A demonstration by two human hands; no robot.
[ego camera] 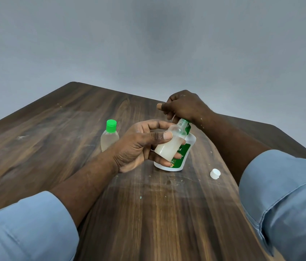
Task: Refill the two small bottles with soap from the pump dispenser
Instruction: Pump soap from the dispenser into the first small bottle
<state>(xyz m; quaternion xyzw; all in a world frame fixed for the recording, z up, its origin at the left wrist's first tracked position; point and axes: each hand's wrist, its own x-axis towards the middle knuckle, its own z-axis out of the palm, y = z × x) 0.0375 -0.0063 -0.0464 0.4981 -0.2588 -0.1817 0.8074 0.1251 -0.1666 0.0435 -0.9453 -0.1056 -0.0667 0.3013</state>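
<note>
The left hand's (139, 147) thumb and curled fingers pinched an uncapped small bottle (168, 146), tilted, with its open neck just under the nozzle and milky soap filling its lower part. The right hand's (184, 108) fingers were curled down over the top of the pump dispenser (190, 140), hiding most of the pump head. The white dispenser with its green label stood on the wooden table (73, 119), right behind the held bottle. A green-capped small bottle (109, 136) stood upright beyond the left wrist. A white cap (215, 173) lay apart to the right, near the blue sleeve (284, 194).
</note>
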